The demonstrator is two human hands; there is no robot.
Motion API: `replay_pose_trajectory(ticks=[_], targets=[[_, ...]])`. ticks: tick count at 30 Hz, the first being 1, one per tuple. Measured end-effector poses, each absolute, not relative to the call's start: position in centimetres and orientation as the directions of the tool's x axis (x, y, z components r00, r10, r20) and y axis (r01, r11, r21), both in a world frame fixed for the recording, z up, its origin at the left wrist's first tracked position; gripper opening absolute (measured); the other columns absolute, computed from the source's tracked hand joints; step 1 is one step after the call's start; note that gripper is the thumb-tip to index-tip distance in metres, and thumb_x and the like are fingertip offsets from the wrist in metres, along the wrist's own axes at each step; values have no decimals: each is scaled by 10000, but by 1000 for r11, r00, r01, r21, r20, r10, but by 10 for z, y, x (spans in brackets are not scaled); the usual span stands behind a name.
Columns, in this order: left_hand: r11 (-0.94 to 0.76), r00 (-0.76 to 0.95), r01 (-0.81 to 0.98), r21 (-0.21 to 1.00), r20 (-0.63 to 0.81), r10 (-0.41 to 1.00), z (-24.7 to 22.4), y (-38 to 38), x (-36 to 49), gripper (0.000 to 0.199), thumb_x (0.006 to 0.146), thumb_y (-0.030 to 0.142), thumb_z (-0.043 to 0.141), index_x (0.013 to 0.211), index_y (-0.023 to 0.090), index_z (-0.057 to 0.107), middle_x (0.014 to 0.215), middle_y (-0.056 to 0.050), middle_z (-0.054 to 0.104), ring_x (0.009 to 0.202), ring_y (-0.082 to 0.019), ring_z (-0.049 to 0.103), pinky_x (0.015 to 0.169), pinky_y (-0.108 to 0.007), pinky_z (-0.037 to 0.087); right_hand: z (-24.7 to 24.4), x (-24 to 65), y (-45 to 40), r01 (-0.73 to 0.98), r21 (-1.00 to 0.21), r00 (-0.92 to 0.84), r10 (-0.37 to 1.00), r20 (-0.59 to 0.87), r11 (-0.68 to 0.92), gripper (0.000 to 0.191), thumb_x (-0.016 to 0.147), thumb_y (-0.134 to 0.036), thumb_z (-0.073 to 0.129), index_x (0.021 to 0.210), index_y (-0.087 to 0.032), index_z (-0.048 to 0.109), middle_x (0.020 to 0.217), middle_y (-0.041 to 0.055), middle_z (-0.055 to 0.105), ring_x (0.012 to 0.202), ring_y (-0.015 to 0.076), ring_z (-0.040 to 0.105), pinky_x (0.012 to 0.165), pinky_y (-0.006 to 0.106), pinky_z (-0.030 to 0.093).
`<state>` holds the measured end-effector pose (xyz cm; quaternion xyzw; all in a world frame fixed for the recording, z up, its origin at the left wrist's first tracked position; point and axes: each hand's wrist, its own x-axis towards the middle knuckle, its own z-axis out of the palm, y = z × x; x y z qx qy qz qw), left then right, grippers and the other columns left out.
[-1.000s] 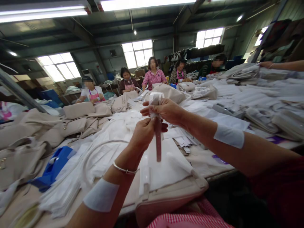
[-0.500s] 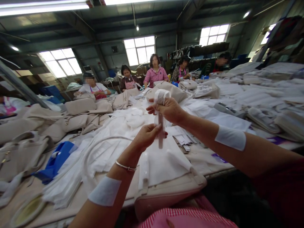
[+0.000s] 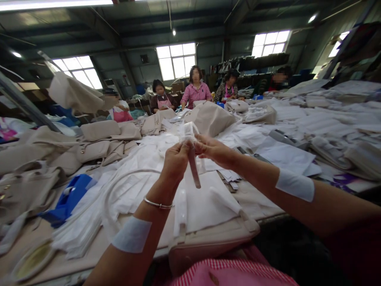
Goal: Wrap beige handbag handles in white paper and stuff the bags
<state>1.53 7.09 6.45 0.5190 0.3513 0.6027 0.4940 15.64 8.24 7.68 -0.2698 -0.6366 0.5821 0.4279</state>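
Note:
In the head view, a beige strap hangs down from my two hands, its upper part wrapped in a shiny whitish covering. The fingers of my left hand pinch the strap just below the covering. My right hand meets it from the other side, fingertips closed at the wrapped part; its exact grip is partly hidden. Below both hands, a beige bag lies at the table edge with a white sheet over it. Another wrapped strap piece runs along the bag's left side.
A blue tape dispenser and a roll of tape are at left. White sheets and a curved strap lie nearer. Beige bags pile up beyond. Several co-workers, including a person in a checked shirt, work across the table.
My left hand has moved up along the strap, and my right hand has come slightly lower beside it. The strap now tilts. At far left, a beige bag has been lifted into the air.

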Motion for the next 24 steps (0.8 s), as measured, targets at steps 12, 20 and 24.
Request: replay_pose_trajectory(ticks=[12,20,24], targets=[[-66,125,-593,803,173,977,155,123,39,236,889,387,602,872,152,616,742,-28,694,784,-155,695,765,-270,558,95,186,22,-77,-997,-393,918,46,17,294,785,-436,690,762,-158,598,526,8,629,447,146,599,395,215,434],[9,218,-545,838,132,967,162,163,53,161,860,280,597,880,129,649,729,-57,712,747,-172,701,711,-269,556,60,246,-19,-76,-979,-354,923,-149,-187,380,776,-532,699,791,-162,613,544,43,652,489,182,623,503,280,471],[43,341,-554,831,179,923,133,140,49,468,848,559,557,1009,129,650,863,-91,739,848,-205,707,767,-313,558,44,249,-15,-125,-973,-312,939,-145,-192,337,812,-482,685,777,-157,604,558,44,664,486,157,612,480,242,438]])
